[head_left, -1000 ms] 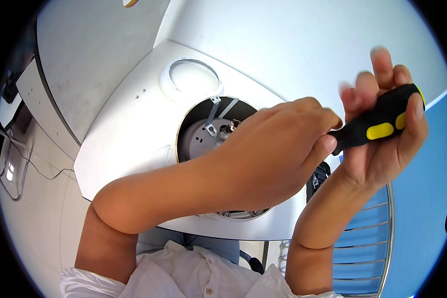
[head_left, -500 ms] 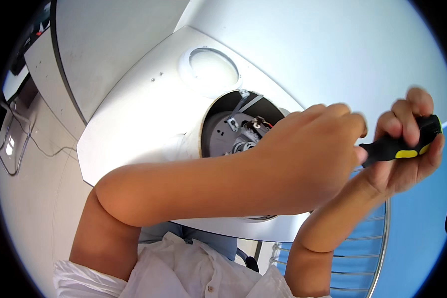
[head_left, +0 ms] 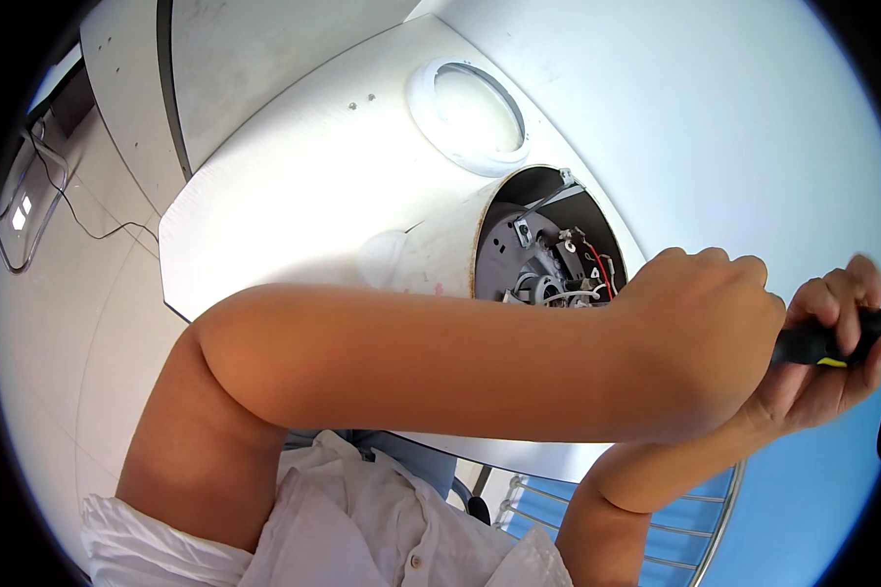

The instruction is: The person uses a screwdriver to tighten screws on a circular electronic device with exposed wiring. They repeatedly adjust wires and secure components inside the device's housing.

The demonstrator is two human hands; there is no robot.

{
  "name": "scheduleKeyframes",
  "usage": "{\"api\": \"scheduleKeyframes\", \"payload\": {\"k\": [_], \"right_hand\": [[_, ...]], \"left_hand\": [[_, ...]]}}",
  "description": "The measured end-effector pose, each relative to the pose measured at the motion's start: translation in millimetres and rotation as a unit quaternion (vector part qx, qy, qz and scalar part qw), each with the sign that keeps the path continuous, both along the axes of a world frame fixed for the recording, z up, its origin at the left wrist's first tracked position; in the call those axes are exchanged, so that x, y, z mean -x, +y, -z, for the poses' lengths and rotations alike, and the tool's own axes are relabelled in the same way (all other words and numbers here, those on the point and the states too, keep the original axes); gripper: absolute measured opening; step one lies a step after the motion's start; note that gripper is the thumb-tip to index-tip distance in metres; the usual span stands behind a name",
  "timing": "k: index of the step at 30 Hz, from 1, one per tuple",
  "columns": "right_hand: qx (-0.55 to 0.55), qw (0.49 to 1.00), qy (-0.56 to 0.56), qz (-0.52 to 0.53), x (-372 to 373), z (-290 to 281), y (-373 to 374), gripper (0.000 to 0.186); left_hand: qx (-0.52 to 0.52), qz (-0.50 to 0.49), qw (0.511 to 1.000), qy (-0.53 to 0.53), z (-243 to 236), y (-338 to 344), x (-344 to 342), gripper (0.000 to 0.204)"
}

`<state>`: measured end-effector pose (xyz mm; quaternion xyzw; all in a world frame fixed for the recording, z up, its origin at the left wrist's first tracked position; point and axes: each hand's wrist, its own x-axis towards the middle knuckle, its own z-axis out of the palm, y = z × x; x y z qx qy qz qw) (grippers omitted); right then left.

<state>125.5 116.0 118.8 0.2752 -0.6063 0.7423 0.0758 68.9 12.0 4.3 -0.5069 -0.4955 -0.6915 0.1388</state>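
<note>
Tool: a black-and-yellow tool (head_left: 803, 345), thick-gripped like a screwdriver, is held up in the air and shows beyond the right edge of the worktop (head_left: 294, 205); its front end is out of sight.
Right hand (head_left: 803, 396): wraps the grip, fingers bent over its upper side and thumb along its lower side; the fingertips are slightly blurred.
Left hand (head_left: 700, 342): comes across at the tool's front end, knuckles up, fingers drawn together and curled under; whether they pinch the shaft or something else, I cannot tell.
Tool's feel: probably light to moderate in weight, stiff, hard to damage; the swollen grip looks made to resist slipping.
Where to hold it: best around the fat part of the grip, with the other hand lightly steadying the narrow front.
Drum (head_left: 440, 249): on the worktop beside its right edge, with a motor (head_left: 538, 284) and a red wire (head_left: 597, 264) inside; likely heavy and rigid, so two hands on the outer wall suit it, clear of the wiring, which seems the fragile part.
White ring (head_left: 440, 127): by the right edge, nearer the far corner; looks light, stiff and perhaps slick, best lifted by its rim.
Small metal bits (head_left: 353, 106): two, between the ring and the left edge; easily lost, suited to a fingertip pinch.
</note>
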Motion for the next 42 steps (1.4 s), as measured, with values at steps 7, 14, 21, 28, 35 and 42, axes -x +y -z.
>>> {"api": "scheduleKeyframes", "payload": {"k": [7,14,21,28,35,42], "right_hand": [[-0.061,0.969,0.093,0.221,-11.8,6.8,3.0,0.04],[-0.029,0.942,0.157,0.296,-12.0,7.2,-7.2,0.033],[-0.081,0.996,0.033,0.032,-2.9,0.9,-1.7,0.033],[-0.012,0.993,0.089,0.072,-3.6,7.5,12.4,0.039],[-0.077,0.986,0.111,0.092,-1.5,9.8,7.9,0.03],[-0.038,0.986,0.076,0.14,-4.8,12.8,-6.4,0.037]], "left_hand": [[-0.059,-0.046,0.997,-0.017,-2.9,0.2,0.6,0.019],[-0.013,-0.062,0.998,0.025,-3.9,-2.5,-1.6,0.019],[-0.015,-0.085,0.995,0.046,0.9,-2.3,-1.5,0.021],[-0.005,-0.102,0.994,0.029,-0.8,-11.4,6.5,0.022],[-0.056,-0.079,0.994,0.044,0.8,-13.4,13.9,0.021],[-0.099,-0.123,0.986,0.049,1.5,-0.5,6.8,0.013]]}}
